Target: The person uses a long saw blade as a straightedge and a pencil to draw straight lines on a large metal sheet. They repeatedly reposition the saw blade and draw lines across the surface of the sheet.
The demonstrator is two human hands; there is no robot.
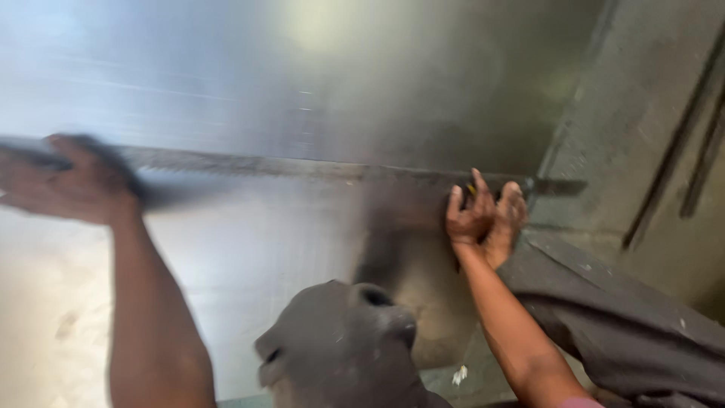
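Left hand (72,181), blurred, pressed flat on long metal ruler (302,166) to pin it across shiny metal sheet (249,91). Right hand (483,219) at ruler's far end w/ small yellow-tipped tool, prob. marking; grip unclear. Grey cloth (612,317) beside.

Two bare hands: left hand (64,181) at the left, right hand (483,219) right of centre. One long metal straightedge (302,166) spans between them. One large metal sheet (264,91) lies beneath. One dark cloth (604,317) at near right. One worn shoe (340,340) near centre.
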